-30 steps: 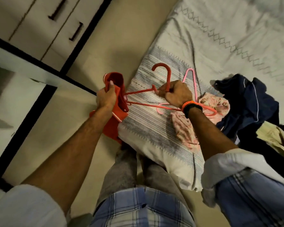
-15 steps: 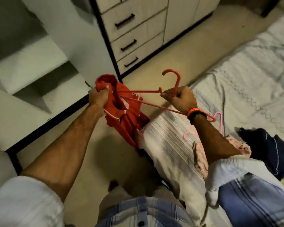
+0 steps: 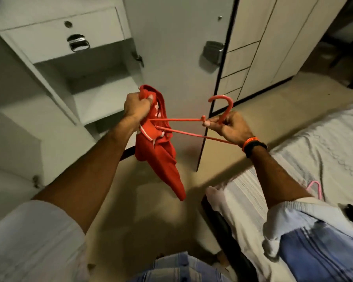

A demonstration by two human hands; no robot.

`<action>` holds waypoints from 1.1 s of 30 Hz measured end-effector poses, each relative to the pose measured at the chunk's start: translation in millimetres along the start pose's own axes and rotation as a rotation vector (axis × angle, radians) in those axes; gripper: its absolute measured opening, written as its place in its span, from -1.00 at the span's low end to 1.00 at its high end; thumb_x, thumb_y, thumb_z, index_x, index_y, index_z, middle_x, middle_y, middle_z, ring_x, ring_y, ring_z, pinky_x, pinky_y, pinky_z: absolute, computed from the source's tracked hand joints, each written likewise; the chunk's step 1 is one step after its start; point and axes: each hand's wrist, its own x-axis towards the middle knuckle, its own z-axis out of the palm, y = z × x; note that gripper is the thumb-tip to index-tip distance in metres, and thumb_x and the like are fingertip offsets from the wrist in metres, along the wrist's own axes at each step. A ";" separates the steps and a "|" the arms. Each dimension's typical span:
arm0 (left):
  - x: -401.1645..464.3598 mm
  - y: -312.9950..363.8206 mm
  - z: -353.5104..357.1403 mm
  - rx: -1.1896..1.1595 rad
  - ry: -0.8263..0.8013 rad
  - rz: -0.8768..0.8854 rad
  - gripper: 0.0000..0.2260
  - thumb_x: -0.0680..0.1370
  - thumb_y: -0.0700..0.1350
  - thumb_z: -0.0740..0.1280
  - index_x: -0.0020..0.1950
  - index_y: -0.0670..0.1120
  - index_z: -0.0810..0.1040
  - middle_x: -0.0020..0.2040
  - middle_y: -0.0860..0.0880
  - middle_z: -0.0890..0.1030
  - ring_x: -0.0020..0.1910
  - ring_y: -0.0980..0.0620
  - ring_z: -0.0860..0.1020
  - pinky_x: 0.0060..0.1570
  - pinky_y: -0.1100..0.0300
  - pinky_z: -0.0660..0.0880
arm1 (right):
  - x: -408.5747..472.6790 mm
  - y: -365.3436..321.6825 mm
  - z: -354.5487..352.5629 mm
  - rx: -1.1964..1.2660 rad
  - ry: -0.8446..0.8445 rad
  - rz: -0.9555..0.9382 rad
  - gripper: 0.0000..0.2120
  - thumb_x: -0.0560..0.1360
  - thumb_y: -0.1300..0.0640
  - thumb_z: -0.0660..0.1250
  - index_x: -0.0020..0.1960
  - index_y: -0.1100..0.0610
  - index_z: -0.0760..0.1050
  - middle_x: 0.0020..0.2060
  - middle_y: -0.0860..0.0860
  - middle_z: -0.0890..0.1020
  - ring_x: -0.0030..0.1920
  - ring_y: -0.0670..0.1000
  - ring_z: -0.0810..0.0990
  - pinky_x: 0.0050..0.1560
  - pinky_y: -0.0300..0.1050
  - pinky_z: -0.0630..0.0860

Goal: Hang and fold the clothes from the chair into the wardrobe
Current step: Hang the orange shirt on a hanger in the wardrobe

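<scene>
A red shirt hangs bunched from one end of an orange-red plastic hanger. My left hand grips the shirt's collar and that hanger end. My right hand pinches the hanger at the base of its hook. Both are held in the air in front of the open wardrobe, whose white shelves show at the left. The shirt's lower part dangles over the floor.
The open wardrobe door with a metal latch stands straight ahead. Closed cupboards and drawers lie to the right. A bed with a striped pillow sits at the right, a pink hanger lying on it. Beige floor runs below.
I have turned from the bed toward the wardrobe. Both hands have carried the hanger and red shirt up off the pillow, and the pile of clothes has left the view.
</scene>
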 end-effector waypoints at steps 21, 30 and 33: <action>-8.8 63.3 -93.9 0.482 -0.181 0.451 -0.90 0.48 -0.08 0.48 -0.23 0.01 0.65 -0.31 0.03 0.63 -0.32 0.11 0.53 -0.21 0.20 0.49 | 68.0 -122.5 101.3 0.000 -0.211 -0.297 -0.85 0.42 -0.03 0.53 -0.07 0.02 0.73 -0.20 -0.12 0.73 -0.24 -0.21 0.64 -0.05 -0.06 0.61; -29.7 69.8 -101.2 0.659 -0.141 0.357 -0.76 0.34 -0.12 0.42 0.00 -0.02 0.68 -0.10 -0.03 0.69 -0.06 -0.02 0.64 0.01 0.06 0.59 | 59.5 -140.6 113.6 0.091 -0.256 -0.354 -0.84 0.45 0.13 0.48 -0.30 -0.03 0.66 -0.46 -0.21 0.60 -0.39 -0.23 0.52 -0.22 -0.17 0.46; -37.7 62.0 -108.9 0.556 -0.138 0.361 -0.78 0.40 -0.12 0.48 0.03 0.03 0.70 -0.08 0.06 0.70 -0.05 0.10 0.62 0.08 0.17 0.54 | 55.4 -140.1 119.8 0.172 -0.250 -0.332 -0.77 0.47 0.20 0.45 -0.32 -0.04 0.62 -0.50 -0.17 0.57 -0.45 -0.22 0.48 -0.29 -0.25 0.40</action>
